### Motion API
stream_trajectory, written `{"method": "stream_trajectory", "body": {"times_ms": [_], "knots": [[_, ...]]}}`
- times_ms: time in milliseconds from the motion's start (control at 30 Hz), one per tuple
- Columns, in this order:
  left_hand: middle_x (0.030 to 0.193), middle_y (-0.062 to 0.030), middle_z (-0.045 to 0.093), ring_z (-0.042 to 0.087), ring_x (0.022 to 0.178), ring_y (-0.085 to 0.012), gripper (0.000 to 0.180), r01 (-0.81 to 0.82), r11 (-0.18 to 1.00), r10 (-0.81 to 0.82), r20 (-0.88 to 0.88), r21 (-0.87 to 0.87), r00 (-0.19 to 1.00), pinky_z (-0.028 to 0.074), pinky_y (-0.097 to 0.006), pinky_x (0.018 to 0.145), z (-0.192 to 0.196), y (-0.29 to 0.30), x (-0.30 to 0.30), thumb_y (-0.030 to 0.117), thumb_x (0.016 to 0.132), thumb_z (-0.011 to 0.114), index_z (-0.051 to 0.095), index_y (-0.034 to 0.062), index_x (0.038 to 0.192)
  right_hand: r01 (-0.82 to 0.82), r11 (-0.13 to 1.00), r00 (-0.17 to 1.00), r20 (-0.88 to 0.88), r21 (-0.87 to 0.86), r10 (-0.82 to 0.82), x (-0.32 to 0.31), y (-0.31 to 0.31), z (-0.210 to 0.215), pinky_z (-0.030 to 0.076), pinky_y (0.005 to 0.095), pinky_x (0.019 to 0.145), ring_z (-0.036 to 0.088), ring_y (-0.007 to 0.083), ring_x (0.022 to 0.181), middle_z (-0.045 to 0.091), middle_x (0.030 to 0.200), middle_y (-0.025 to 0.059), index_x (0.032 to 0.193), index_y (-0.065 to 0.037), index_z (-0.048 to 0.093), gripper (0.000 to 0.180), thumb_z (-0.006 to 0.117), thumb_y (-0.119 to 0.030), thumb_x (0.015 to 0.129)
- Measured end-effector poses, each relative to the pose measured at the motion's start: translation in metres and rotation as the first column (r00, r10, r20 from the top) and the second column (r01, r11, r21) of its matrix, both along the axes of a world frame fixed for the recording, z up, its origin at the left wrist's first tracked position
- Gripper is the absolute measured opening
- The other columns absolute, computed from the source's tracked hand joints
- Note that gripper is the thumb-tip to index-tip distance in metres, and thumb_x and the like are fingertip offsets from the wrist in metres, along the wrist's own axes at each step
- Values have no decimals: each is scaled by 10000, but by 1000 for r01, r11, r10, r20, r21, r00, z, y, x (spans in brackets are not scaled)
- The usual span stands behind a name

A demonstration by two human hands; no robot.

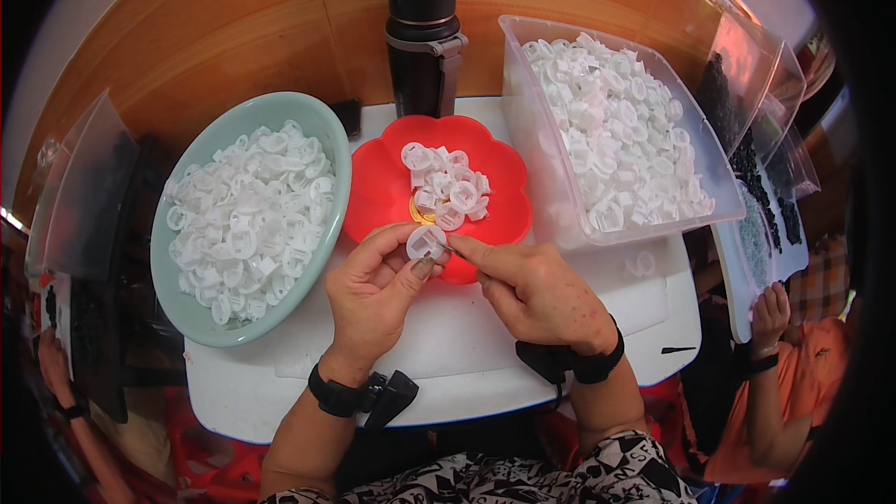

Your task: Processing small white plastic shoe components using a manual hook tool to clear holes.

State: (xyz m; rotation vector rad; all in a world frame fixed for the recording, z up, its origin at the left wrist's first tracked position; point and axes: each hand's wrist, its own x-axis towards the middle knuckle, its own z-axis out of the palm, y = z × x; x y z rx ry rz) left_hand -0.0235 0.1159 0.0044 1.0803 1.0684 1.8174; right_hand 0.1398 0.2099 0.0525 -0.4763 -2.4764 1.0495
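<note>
My left hand point(373, 285) pinches a small white plastic disc-shaped part point(427, 243) with a square opening, held above the near rim of a red flower-shaped bowl point(504, 168). My right hand point(546, 289) is closed, its forefinger stretched to the part's right edge. A thin grey tip shows at that fingertip; the rest of whatever it belongs to is hidden in the fingers. Inside the red bowl lies a small heap of similar white parts point(448, 182), with something yellow under them. Both wrists wear black bands.
A pale green basin point(343, 196) on the left and a clear plastic bin point(597, 233) on the right are heaped with white parts. Behind the bowl stands a black flask point(423, 47). One loose part point(640, 264) lies on the white table point(448, 401). Other people's arms show on both sides.
</note>
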Motion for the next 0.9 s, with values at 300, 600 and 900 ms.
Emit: {"method": "stream_trajectory", "body": {"times_ms": [300, 600, 900], "knots": [[995, -142, 617, 625, 864, -182, 307, -47, 998, 48, 25, -30, 999, 532, -302, 777, 1, 1, 4, -3, 843, 614, 534, -83, 1128, 8, 999, 1000, 25, 35, -9, -1, -2, -4, 481, 436, 634, 595, 388, 699, 595, 759, 235, 1194, 20, 508, 434, 512, 23, 760], [1070, -161, 578, 617, 853, -184, 258, -123, 991, 134, -288, 58, 948, 526, -295, 769, 0, -2, 3, -98, 818, 573, 570, -79, 1075, -35, 998, 998, 57, 57, 32, -2, -3, -7, 462, 439, 599, 585, 381, 665, 582, 705, 219, 1198, 30, 479, 452, 514, 32, 748], [1086, -167, 578, 618, 882, -181, 260, -165, 977, 211, -530, 133, 822, 528, -278, 757, 1, -1, 0, -124, 802, 578, 585, -63, 1055, -35, 990, 994, 104, 133, 21, -6, -5, -10, 453, 441, 582, 575, 383, 638, 579, 683, 217, 1186, 67, 471, 440, 514, 36, 749]]}}
